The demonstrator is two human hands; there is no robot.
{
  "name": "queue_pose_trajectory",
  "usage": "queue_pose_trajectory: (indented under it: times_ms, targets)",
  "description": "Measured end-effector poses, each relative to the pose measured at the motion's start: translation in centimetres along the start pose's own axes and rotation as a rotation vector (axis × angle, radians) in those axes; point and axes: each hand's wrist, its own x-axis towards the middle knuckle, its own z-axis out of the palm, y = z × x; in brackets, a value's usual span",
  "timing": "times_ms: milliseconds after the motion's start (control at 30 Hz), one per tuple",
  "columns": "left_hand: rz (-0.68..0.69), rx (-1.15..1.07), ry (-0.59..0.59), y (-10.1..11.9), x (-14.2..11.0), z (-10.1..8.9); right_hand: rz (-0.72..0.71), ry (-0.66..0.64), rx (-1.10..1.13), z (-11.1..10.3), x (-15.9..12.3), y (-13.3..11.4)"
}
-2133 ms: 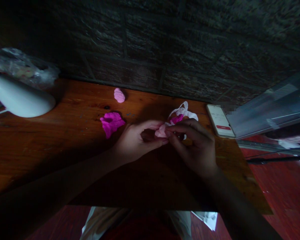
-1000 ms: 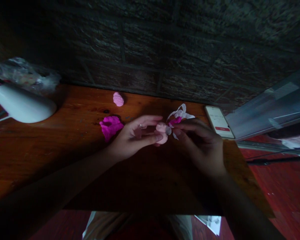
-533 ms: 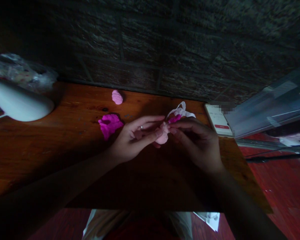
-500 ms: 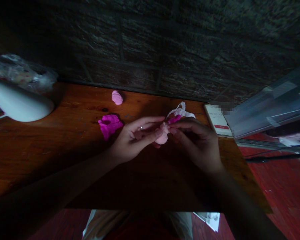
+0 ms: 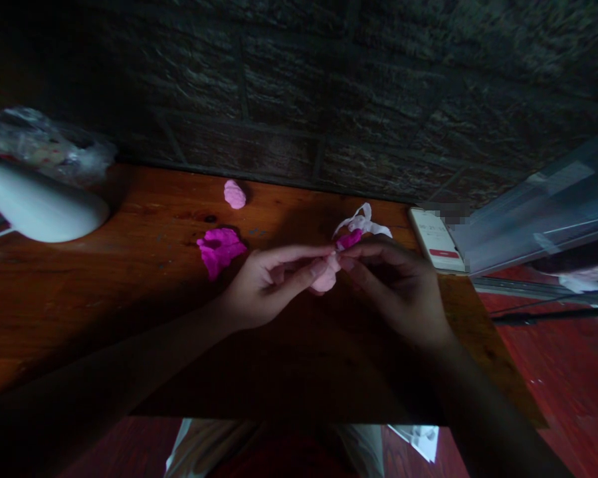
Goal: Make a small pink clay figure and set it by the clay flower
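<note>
A pale pink lump of modelling clay (image 5: pixel 325 279) is held above the wooden table between the fingertips of both hands. My left hand (image 5: pixel 269 282) pinches it from the left, thumb on top. From the right, the thumb and forefinger of my right hand (image 5: pixel 396 279) close on the lump's narrower upper edge. Just beyond my fingertips lies a small magenta clay piece (image 5: pixel 349 239), beside a crumpled white strip (image 5: pixel 366 222). A flat, ragged magenta clay sheet (image 5: pixel 220 249) rests left of my hands. Farther back sits another pale pink clay lump (image 5: pixel 235 194).
A phone (image 5: pixel 439 242) lies at the right, against a clear plastic box (image 5: pixel 533 212). At left stand a white rounded object (image 5: pixel 50 206) and a crumpled plastic bag (image 5: pixel 50 143). A dark stone-patterned wall (image 5: pixel 289 99) borders the back of the wooden table (image 5: pixel 144 265).
My left fingers have closed in more around the pink clay, and the lump has tipped slightly downward. My right hand stays nearly in place, still pinching.
</note>
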Motion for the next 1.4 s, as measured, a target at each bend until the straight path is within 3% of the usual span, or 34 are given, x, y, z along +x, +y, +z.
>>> queue_pose_trajectory:
  times_ms: [233,400,767,1400]
  targets:
    - [-0.089,-0.110,-0.014,-0.2,0.1,-0.1,0.076,-0.010,0.143,0.1,0.1,0.0]
    - [-0.204,-0.342,0.002,-0.6,0.4,-0.3,0.237,0.041,0.263,0.2,0.2,0.3]
    - [-0.395,-0.492,0.122,-0.6,0.6,0.1,0.394,0.043,0.460,1.6,0.3,0.8]
    - [-0.423,-0.520,0.107,-0.7,0.4,0.3,0.345,0.045,0.435,2.0,0.0,0.9]
